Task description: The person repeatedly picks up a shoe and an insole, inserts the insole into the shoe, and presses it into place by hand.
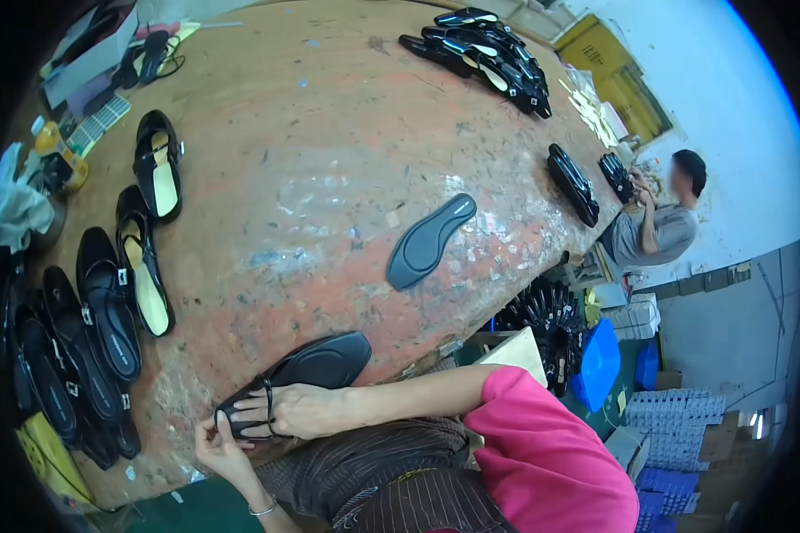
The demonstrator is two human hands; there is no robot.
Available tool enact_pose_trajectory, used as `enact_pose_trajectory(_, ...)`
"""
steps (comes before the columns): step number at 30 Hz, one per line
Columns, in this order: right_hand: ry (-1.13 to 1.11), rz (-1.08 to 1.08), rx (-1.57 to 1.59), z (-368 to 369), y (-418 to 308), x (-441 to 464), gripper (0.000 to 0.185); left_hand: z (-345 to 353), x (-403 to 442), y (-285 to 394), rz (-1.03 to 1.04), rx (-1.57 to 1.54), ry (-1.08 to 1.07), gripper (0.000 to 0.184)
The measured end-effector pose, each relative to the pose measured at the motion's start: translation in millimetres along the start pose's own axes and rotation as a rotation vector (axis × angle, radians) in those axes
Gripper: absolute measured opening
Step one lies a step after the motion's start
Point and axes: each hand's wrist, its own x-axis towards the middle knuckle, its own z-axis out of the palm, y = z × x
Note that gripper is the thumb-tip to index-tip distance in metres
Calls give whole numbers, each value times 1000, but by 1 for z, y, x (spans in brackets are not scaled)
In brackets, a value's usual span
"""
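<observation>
A black shoe [324, 362] lies at the table's near edge, its wide toe pointing right. My right hand [300, 411] reaches over its heel half, fingers stretched flat along the insole and a thin strap crossing them; its thumb is hidden. My left hand [222, 451] pinches the heel end from the near side, thumb and fingers closed on it. Farther up the table lies a loose black insole [431, 242], apart from both hands.
Black shoes [107, 302] stand in rows at the left, some with pale insoles. A pile of black shoes [489, 58] lies at the far side. Another person [662, 222] handles shoes at the right. A bottle [58, 151] stands far left; blue bins [600, 364] are below the table.
</observation>
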Motion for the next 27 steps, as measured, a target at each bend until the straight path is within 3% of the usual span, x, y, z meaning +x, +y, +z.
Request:
enact_pose_trajectory(3, 180, 69, 57, 16, -9, -1, 37, 0, -3, 6, 8, 42, 37, 19)
enact_pose_trajectory(4, 166, 100, -105, 10, -15, -3, 32, -3, -1, 1, -19, 33, 18, 17)
enact_pose_trajectory(7, 94, 315, -149, -24, -26, -21, 28, 5, -5, 28, -133, 62, 75, 15)
enact_pose_trajectory(10, -80, 314, -332, -32, -34, -21, 38, 5, -6, 32, -116, 127, 54, 14)
enact_pose_trajectory(12, -19, 285, -281, -30, -28, -21, 35, 9, -7, 33, -81, 103, 71, 14)
enact_pose_trajectory(14, 160, 287, -89, -40, -13, -29, 26, 11, -19, 34, -113, 90, 27, 13)
enact_pose_trajectory(18, 685, 628, -379, -69, 29, -18, 30, 35, -62, 39, -89, 197, -147, 16)
enact_pose_trajectory(19, 725, 747, -558, -83, 34, -2, 31, 44, -70, 35, 24, 339, -186, 17)
enact_pose_trajectory(21, 659, 887, 85, -105, 56, 18, 37, 61, -83, 42, 189, 588, -240, 20)
enact_pose_trajectory(23, 512, 863, 356, -123, 50, 20, 43, 73, -91, 60, 268, 792, -264, 23)
enact_pose_trajectory(25, 322, 710, 255, -139, 31, 18, 48, 78, -95, 60, 548, 745, -176, 19)
enact_pose_trajectory(27, 361, 460, 18, -117, 4, -5, 35, 88, -101, 62, 742, 664, -142, 23)
